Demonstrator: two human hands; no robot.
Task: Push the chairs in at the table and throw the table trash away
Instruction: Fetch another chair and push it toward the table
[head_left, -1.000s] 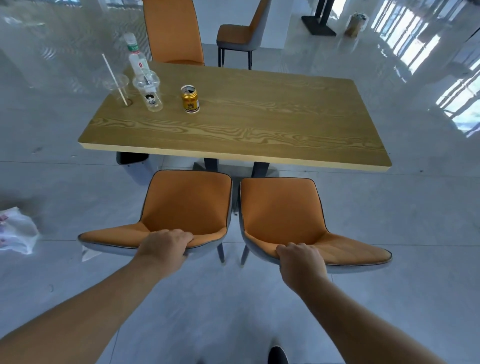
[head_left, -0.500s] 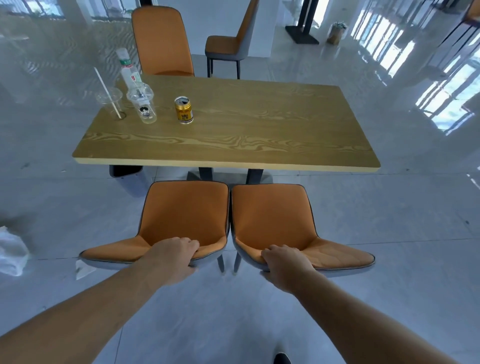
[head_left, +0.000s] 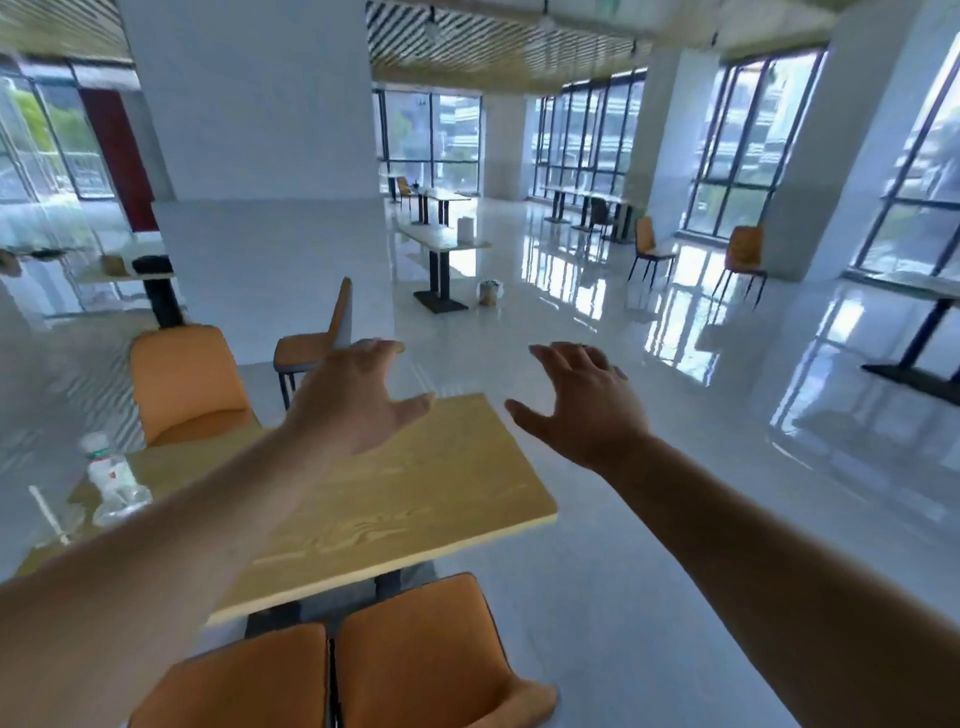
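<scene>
My left hand (head_left: 358, 400) and my right hand (head_left: 582, 405) are raised in the air above the wooden table (head_left: 415, 499), fingers spread, holding nothing. Two orange chairs stand side by side at the table's near edge: the left chair (head_left: 249, 680) and the right chair (head_left: 426, 649). On the table's left end stand a plastic bottle (head_left: 106, 467), a clear cup (head_left: 122, 506) and a cup with a straw (head_left: 54, 519). My left forearm hides part of the table. A third orange chair (head_left: 184, 384) stands at the far side.
A fourth orange chair (head_left: 317, 343) stands apart behind the table, turned sideways. A white pillar (head_left: 270, 208) rises beyond it. Other tables (head_left: 441, 244) and chairs (head_left: 649, 249) stand farther off on the glossy floor, with a small bin (head_left: 490, 292) beside one table.
Both hands have let go of the two near chairs' backs and risen into the air, open. The view has tilted up from the chairs toward the room.
</scene>
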